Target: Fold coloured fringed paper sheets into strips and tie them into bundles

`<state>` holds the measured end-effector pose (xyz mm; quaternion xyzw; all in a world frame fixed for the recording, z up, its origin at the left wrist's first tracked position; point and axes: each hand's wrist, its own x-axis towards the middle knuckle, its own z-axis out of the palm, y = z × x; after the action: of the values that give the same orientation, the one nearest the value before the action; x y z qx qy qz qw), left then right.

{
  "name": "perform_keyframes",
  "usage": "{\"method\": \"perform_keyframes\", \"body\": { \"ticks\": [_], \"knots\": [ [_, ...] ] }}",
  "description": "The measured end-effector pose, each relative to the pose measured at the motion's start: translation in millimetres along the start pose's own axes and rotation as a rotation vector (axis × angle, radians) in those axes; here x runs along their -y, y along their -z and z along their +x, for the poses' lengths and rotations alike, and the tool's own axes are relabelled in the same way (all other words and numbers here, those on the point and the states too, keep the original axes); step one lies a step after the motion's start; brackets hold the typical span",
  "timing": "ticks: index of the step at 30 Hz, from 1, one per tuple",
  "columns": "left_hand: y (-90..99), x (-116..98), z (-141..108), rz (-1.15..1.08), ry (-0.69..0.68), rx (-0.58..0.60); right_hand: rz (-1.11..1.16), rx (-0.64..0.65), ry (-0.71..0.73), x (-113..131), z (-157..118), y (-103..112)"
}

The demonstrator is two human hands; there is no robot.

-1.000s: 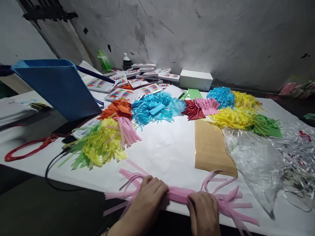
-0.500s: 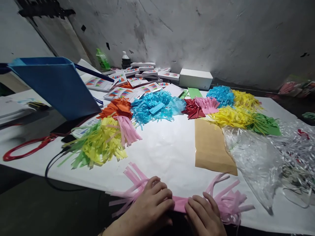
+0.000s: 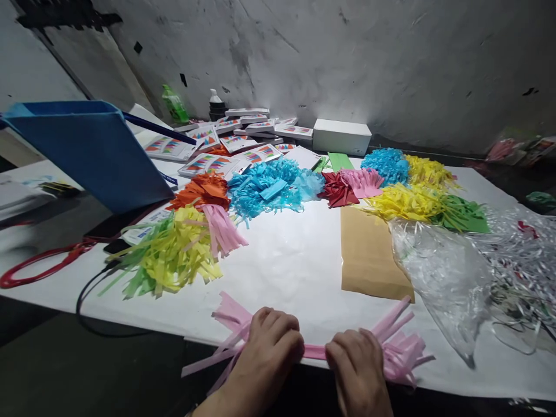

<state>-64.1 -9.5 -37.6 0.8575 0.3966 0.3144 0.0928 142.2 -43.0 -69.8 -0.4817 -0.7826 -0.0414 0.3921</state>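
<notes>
A pink tissue-paper tassel (image 3: 314, 351) lies across the front edge of the white table, its fringed strips fanning out at both ends. Around its left part my left hand (image 3: 274, 347) is closed, fingers curled over the paper. My right hand (image 3: 357, 362) grips the right part the same way. Between the two hands a short, narrow, rolled-looking pink band shows. Both thumbs are mostly hidden. Nearest beyond my left hand is a pile of yellow tassels (image 3: 180, 255) with green strips; a brown paper sheet (image 3: 376, 258) lies beyond my right hand.
Blue tassels (image 3: 269, 188), orange tassels (image 3: 202, 191) and further coloured bundles line the table's middle. A clear plastic bag (image 3: 443, 278) and silver tinsel (image 3: 516, 249) lie right. A blue box (image 3: 95, 153), red cord (image 3: 39, 266), flat printed boxes (image 3: 212, 165) and a white box (image 3: 341, 137) stand around.
The pink band between my hands has become narrower. My fingers have curled in more tightly, and the fringe ends have shifted. The whole view has moved slightly.
</notes>
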Motion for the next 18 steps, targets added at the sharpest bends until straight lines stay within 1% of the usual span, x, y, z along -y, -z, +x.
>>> {"method": "perform_keyframes", "body": {
  "ticks": [2,4,7,9,11,13,15,18],
  "knots": [
    [1.7,3,0,-0.010,-0.125,0.037,0.012,0.020,0.150,-5,0,3],
    [2.9,5,0,0.001,-0.211,0.074,-0.004,0.014,0.231,-9,-1,6],
    [0.5,8,-3,-0.021,-0.224,0.049,0.016,-0.014,0.269,-12,-5,9],
    [-3.0,7,-5,-0.063,-0.178,0.023,0.078,-0.013,0.203,-9,-7,9],
    [-5.2,4,-8,-0.101,-0.097,0.021,0.133,0.005,0.064,-4,-8,9],
    [-4.6,-1,-8,-0.141,0.003,0.053,0.149,0.005,-0.069,3,-8,9],
    [-1.7,-7,-7,-0.155,0.109,0.106,0.128,-0.024,-0.165,9,-7,7],
    [2.4,-15,-3,-0.103,0.257,0.186,0.070,-0.065,-0.257,15,-6,2]
  ]
}}
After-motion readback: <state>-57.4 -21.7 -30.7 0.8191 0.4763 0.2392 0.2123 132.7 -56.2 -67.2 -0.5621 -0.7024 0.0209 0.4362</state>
